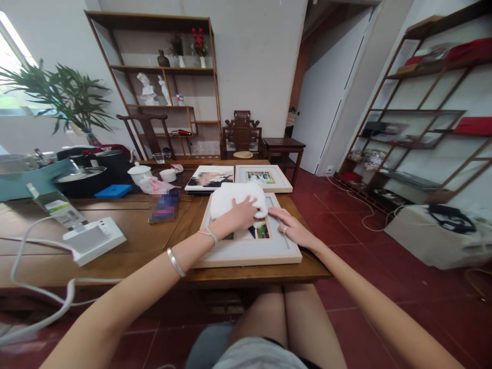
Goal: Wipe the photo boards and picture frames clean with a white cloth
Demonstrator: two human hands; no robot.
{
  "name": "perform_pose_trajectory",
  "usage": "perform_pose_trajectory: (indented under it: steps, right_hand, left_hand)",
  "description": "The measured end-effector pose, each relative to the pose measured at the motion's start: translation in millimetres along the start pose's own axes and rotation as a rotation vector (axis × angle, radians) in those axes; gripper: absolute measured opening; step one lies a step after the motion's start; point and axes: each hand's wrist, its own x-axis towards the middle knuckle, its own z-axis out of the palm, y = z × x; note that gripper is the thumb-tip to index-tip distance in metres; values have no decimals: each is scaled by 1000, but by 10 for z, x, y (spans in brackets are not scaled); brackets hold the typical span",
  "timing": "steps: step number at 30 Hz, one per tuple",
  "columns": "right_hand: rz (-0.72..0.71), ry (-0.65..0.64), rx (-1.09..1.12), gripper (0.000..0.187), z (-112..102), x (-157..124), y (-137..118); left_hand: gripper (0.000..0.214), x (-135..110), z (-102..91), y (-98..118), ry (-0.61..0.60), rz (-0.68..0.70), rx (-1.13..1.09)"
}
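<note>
A light wood picture frame (pixel 246 261) with a pale grey mat lies flat at the table's front edge. Over its far left part is a bunched white towel (pixel 226 197), hiding much of the photo (pixel 263 229). My left hand (pixel 244 212) grips this towel from above, with fingers spread and pressed into it. At the frame's right side rests my right hand (pixel 294 228), fingers stretched out, touching the frame and holding nothing.
Behind lie another framed photo (pixel 282 179) and a picture panel (pixel 203 177). To the left are a blurred-out packet (pixel 165 206), a blue box (pixel 113 191), white cups (pixel 139 173), a black pot (pixel 82 180) and a power strip (pixel 102 238) with white cable.
</note>
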Motion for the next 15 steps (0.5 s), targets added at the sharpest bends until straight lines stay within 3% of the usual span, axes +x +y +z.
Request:
perform_pose_trajectory:
  steps: [6, 10, 15]
  right_hand:
    - [150, 96, 34, 48, 38, -1, 13]
    - [161, 90, 39, 50, 36, -13, -6]
    - [140, 40, -11, 48, 28, -18, -47]
  left_hand:
    - [49, -280, -37, 469, -93, -17, -59]
    - [44, -523, -60, 733, -90, 72, -46]
    - [33, -831, -238, 837, -141, 138, 49]
